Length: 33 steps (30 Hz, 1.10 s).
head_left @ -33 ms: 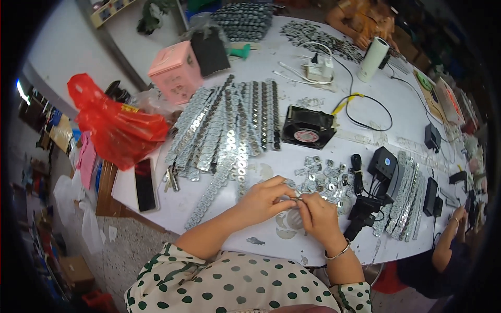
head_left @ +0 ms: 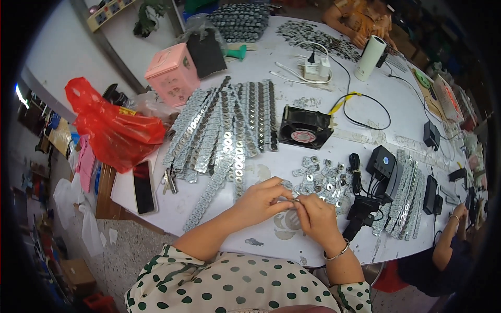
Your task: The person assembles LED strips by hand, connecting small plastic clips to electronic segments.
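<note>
Near the front of the table, my left hand [head_left: 264, 201] and my right hand [head_left: 316, 215] meet fingertip to fingertip. Both are closed in a pinch on a small metal piece [head_left: 295, 200], mostly hidden by the fingers. Just beyond my right hand lies a loose pile of small silvery metal pieces [head_left: 327, 180], some with round holes. Left of it, long linked strips of similar metal pieces [head_left: 209, 133] lie stacked and fanned out. One strip [head_left: 209, 195] reaches down close to my left forearm.
A black fan [head_left: 305, 128] stands beyond the pile. Black cabled boxes [head_left: 381, 161] and more strips [head_left: 404, 201] are at right. A phone [head_left: 144, 188], red bag [head_left: 112, 128] and pink box [head_left: 172, 73] line the left. Other people sit at the far side and right.
The whole scene sits slightly farther left in the view. My hands keep the same pinch at nearly the same place.
</note>
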Each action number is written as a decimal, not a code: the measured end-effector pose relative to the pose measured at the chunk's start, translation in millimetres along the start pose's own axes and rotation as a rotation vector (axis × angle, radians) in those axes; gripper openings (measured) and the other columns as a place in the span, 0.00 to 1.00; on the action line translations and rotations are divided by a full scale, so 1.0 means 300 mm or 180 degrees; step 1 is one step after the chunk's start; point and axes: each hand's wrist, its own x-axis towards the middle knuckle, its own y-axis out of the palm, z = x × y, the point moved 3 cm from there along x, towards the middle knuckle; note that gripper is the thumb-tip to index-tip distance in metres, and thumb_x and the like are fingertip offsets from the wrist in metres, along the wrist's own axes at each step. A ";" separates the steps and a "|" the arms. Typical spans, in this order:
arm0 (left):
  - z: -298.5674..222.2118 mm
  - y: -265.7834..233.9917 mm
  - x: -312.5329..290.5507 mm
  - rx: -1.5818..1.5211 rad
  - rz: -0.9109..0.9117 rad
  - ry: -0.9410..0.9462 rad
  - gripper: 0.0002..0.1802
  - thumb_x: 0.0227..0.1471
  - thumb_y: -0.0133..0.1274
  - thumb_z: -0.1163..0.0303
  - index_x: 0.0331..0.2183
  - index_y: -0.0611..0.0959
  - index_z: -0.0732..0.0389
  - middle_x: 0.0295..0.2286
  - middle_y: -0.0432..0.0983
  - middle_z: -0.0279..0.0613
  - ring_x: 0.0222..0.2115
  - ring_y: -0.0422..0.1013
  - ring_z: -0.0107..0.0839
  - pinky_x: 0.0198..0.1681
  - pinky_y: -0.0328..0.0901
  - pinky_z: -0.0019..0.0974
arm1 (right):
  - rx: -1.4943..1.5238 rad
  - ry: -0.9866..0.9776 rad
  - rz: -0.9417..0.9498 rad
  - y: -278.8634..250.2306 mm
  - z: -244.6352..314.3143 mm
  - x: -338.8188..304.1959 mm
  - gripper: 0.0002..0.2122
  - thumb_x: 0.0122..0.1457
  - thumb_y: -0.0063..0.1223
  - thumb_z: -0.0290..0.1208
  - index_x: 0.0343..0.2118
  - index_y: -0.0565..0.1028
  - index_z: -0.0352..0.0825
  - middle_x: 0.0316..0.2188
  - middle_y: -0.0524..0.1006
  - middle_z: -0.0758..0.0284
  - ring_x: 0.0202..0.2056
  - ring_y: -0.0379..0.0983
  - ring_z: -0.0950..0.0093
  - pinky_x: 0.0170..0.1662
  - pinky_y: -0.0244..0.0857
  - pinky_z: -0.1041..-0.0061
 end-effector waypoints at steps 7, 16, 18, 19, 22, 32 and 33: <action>-0.009 -0.005 0.004 0.0167 -0.0025 0.0065 0.10 0.46 0.63 0.70 0.33 0.83 0.60 0.30 0.71 0.39 0.24 0.72 0.29 0.27 0.67 0.30 | -0.0178 -0.0078 0.0076 -0.014 -0.009 -0.003 0.07 0.52 0.59 0.26 0.34 0.75 0.36 0.20 0.70 0.67 0.20 0.71 0.71 0.21 0.66 0.73; -0.008 -0.014 0.002 0.0113 0.0052 -0.0108 0.10 0.47 0.62 0.69 0.35 0.83 0.59 0.31 0.71 0.40 0.24 0.73 0.31 0.27 0.67 0.31 | 0.0115 -0.0070 0.0107 -0.001 -0.018 0.003 0.06 0.52 0.57 0.25 0.34 0.75 0.34 0.21 0.72 0.66 0.20 0.72 0.68 0.21 0.66 0.72; -0.030 -0.030 -0.003 0.0035 0.0022 -0.0132 0.11 0.47 0.62 0.69 0.36 0.83 0.59 0.31 0.71 0.40 0.24 0.73 0.30 0.27 0.67 0.31 | 0.0217 -0.0044 0.0067 -0.001 -0.012 0.010 0.06 0.52 0.57 0.24 0.33 0.75 0.34 0.21 0.73 0.65 0.20 0.72 0.68 0.21 0.66 0.72; -0.055 -0.048 -0.004 0.0089 -0.0064 -0.0163 0.12 0.48 0.61 0.69 0.37 0.83 0.60 0.32 0.72 0.40 0.25 0.73 0.30 0.28 0.67 0.30 | 0.0294 -0.0011 0.0010 -0.002 -0.010 0.014 0.05 0.52 0.57 0.24 0.33 0.74 0.34 0.22 0.73 0.65 0.21 0.73 0.68 0.21 0.66 0.71; -0.173 -0.106 -0.009 0.0315 -0.0339 0.0065 0.12 0.48 0.60 0.73 0.38 0.82 0.61 0.35 0.73 0.43 0.28 0.73 0.32 0.30 0.67 0.31 | 0.0461 0.0197 -0.0214 -0.023 -0.022 0.002 0.05 0.51 0.57 0.24 0.31 0.74 0.34 0.22 0.74 0.65 0.21 0.73 0.68 0.22 0.66 0.71; -0.120 -0.790 0.088 0.3063 -0.1924 0.0419 0.19 0.55 0.54 0.70 0.48 0.76 0.65 0.43 0.71 0.44 0.38 0.68 0.35 0.45 0.62 0.35 | 0.0152 -0.0354 -0.0620 -0.027 -0.009 0.000 0.06 0.49 0.59 0.26 0.30 0.75 0.35 0.19 0.68 0.71 0.17 0.68 0.77 0.17 0.61 0.78; -0.079 -0.869 0.134 0.3019 -0.1882 0.0496 0.19 0.55 0.54 0.70 0.48 0.76 0.65 0.43 0.71 0.44 0.38 0.68 0.35 0.45 0.62 0.35 | 0.0076 -0.0404 -0.0657 -0.031 0.000 -0.001 0.06 0.48 0.59 0.27 0.30 0.74 0.36 0.18 0.66 0.72 0.16 0.67 0.79 0.16 0.60 0.79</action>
